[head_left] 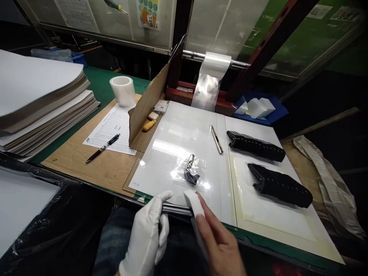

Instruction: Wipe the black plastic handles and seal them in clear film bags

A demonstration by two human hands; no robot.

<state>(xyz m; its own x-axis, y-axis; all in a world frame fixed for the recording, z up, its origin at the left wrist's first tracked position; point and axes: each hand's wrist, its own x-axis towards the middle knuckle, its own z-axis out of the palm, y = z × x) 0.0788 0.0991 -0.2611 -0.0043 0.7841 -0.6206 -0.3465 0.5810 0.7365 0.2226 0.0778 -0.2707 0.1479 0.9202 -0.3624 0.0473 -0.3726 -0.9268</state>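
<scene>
Black strip (176, 209) crosswise in left hand (149, 230), right end apparently within white piece (196, 206) in right hand (220, 242).

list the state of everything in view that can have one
left hand: gloved, gripping black part
right hand: bare, pinching white piece
black part: held
white piece: held at black part's end
pen: lying down
knife: lying down, blade unclear
film roll: mounted, partly unrolled
clear roll: standing on end
cardboard: standing on edge
</scene>
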